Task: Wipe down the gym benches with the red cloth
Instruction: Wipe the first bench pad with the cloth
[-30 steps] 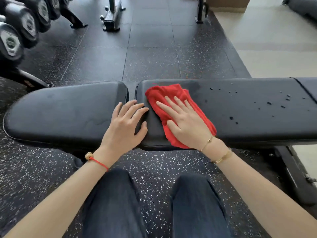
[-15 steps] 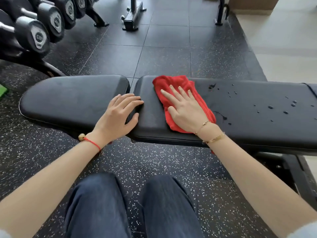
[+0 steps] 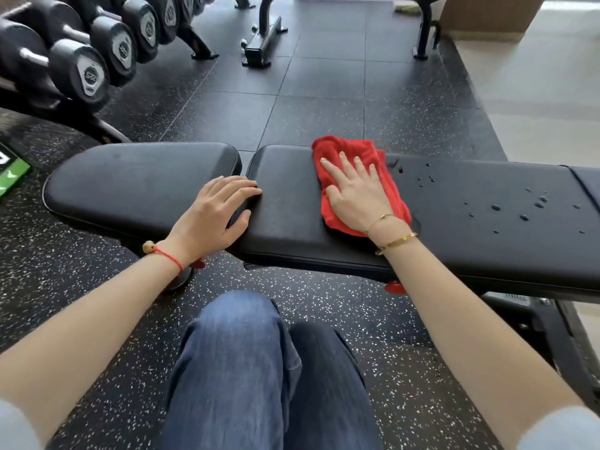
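The long back pad (image 3: 454, 228) of the gym bench fills the right half of the view, with the shorter seat pad (image 3: 139, 186) to its left across a narrow gap. Wiping this pad well probably means keeping the palm flat and the pressure even, sweeping rightward in overlapping passes from the far edge to the near edge so the cloth takes up the scattered water droplets (image 3: 519, 209) instead of smearing them, and refolding to a dry face once the cloth is soaked. The dark streak (image 3: 394, 164) just beside the cloth's right edge looks like a smear that wants a second pass.

The red cloth (image 3: 357, 151) lies crumpled on the left part of the back pad, reaching from its far edge almost to its near edge. The right hand (image 3: 355, 196) presses on it, its fingers (image 3: 344, 164) straight and slightly spread, pinching nothing. The left hand (image 3: 217, 216) rests across the gap between the pads, bracing the bench, with its fingers (image 3: 240, 190) extended and lying loosely over the back pad's left end and holding nothing.

Counted: one bench in reach with two pads; a second bench frame (image 3: 263, 43) stands far off; one cloth; two hands. The dumbbell rack (image 3: 97, 66) at far left shows at least five dumbbell ends. The droplets number roughly a dozen, too small to count exactly.
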The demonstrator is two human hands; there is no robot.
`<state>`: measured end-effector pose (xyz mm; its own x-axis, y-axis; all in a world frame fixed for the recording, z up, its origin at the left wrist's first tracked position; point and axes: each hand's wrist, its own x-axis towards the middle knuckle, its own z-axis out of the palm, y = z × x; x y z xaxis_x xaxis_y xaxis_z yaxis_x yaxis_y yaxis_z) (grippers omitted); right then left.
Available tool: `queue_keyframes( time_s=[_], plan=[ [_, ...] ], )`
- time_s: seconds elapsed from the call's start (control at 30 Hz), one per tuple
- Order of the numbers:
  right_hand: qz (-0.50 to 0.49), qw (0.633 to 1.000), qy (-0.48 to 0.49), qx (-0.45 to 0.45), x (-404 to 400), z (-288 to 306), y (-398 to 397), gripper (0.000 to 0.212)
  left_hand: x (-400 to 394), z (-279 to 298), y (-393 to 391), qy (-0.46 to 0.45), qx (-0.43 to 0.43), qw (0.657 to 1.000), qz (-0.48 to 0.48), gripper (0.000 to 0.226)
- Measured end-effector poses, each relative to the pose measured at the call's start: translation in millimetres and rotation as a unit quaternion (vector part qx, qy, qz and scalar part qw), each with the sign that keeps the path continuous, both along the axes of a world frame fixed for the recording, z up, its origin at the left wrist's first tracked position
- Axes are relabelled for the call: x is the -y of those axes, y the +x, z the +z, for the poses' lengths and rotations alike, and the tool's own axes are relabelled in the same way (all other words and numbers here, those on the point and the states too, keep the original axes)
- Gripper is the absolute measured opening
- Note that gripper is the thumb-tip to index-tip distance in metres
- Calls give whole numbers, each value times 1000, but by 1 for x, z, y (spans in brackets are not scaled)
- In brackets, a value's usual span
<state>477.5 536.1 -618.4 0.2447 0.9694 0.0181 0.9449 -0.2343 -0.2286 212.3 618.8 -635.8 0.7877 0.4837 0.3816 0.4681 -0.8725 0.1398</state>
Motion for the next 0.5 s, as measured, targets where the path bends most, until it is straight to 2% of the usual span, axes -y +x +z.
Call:
queue_keyframes(
  time_s=[0.13, 0.23, 0.37, 0.5],
  plan=[
    [80, 997, 22, -2, 29, -1, -18, 58, 4, 4, 1, -8, -8, 1000, 10, 38],
    [110, 993, 33, -13, 59, -3, -2, 60, 6, 9, 6, -20, 2, 999, 47, 37],
    [33, 999, 25, -25, 55, -2, 40, 58, 15, 12, 33, -51, 39, 994, 88, 40],
    [-51, 999, -2, -1, 9, 2, 37, 57, 25, 11, 74, -86, 35, 990, 106, 40]
  ],
)
